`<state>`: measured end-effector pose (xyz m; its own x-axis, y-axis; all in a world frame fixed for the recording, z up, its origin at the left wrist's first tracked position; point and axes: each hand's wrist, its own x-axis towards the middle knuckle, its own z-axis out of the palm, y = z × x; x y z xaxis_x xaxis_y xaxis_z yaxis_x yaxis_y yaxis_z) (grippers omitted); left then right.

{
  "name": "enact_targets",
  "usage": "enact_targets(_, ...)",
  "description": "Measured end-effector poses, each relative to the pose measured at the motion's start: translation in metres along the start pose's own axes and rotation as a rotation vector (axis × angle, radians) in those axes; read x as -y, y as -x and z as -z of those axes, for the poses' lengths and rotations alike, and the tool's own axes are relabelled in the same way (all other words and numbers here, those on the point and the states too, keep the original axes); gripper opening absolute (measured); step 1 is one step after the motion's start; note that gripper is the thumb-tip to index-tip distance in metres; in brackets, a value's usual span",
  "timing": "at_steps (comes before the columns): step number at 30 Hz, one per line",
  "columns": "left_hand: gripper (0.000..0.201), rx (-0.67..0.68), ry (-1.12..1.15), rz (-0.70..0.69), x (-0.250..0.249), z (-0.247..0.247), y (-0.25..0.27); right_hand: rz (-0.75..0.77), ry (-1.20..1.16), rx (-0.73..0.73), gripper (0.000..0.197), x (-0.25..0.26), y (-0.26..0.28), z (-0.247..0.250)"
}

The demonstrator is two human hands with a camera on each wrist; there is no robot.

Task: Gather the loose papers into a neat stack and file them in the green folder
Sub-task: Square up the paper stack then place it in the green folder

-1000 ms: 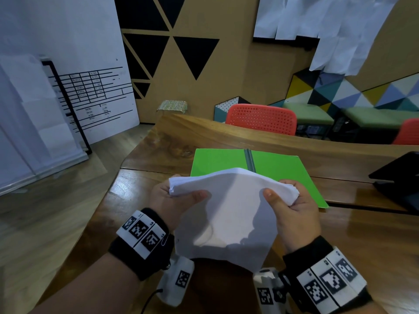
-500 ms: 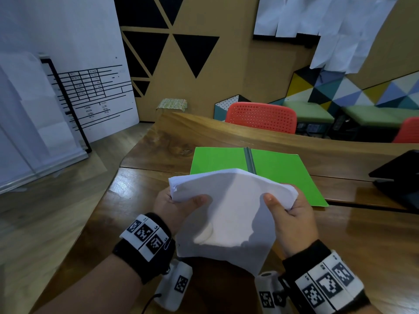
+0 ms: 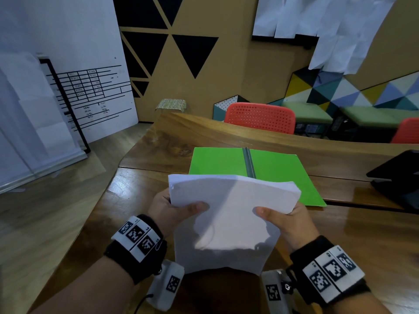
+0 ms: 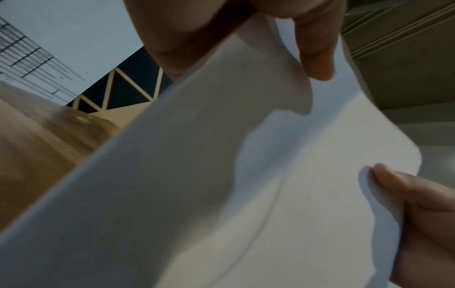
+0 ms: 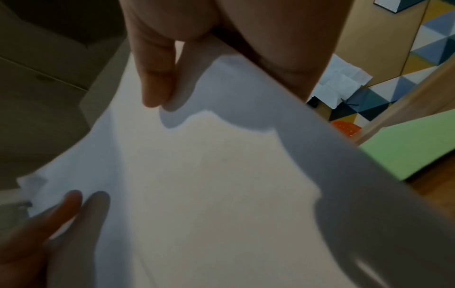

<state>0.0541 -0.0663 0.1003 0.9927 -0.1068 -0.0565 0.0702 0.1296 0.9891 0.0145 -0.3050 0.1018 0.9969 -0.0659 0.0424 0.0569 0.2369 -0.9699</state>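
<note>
A stack of white papers (image 3: 229, 220) is held upright above the wooden table (image 3: 145, 196), its top edge curling away from me. My left hand (image 3: 174, 209) grips its left side with the thumb on the near face. On the right side, my right hand (image 3: 283, 218) grips it the same way. The papers (image 4: 221, 185) fill the left wrist view, and the papers (image 5: 209, 185) fill the right wrist view too. Behind the stack the green folder (image 3: 278, 173) lies open and flat on the table, with a grey spine down its middle.
A dark laptop-like object (image 3: 399, 177) sits at the table's right edge. Red chairs (image 3: 260, 117) stand behind the far side of the table. A whiteboard (image 3: 90, 96) leans at the left over wood flooring.
The stack has straightened a little and its top edge looks more even. Both hands keep their grip in nearly the same place.
</note>
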Motion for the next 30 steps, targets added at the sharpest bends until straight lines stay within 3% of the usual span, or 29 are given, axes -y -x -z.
enact_targets(1, 0.032, 0.008, -0.018, 0.029, 0.003, -0.001, -0.001, -0.027, 0.004, -0.008, 0.055, -0.006, -0.001, 0.000)
enact_targets(4, 0.015, -0.078, -0.090, 0.088, 0.009, -0.006, -0.001, -0.056, 0.005, -0.106, 0.073, -0.022, -0.003, -0.003)
enact_targets(8, 0.021, -0.236, -0.135, 0.042, 0.003, -0.017, 0.006, 0.007, 0.021, -0.249, 0.030, -0.018, 0.001, -0.014)
enact_targets(11, 0.022, -0.296, -0.126, 0.049, 0.009, -0.023, 0.012, 0.022, 0.030, -0.326, 0.026, -0.018, 0.010, -0.022)
enact_targets(17, 0.017, -0.290, -0.140, 0.143, 0.022, -0.022, 0.012, -0.005, 0.069, -0.352, 0.029, -0.023, 0.015, -0.022)
enact_targets(30, 0.016, -0.249, -0.147, 0.106, 0.023, -0.023, 0.019, 0.020, 0.051, -0.363, 0.029, -0.021, 0.021, -0.013)
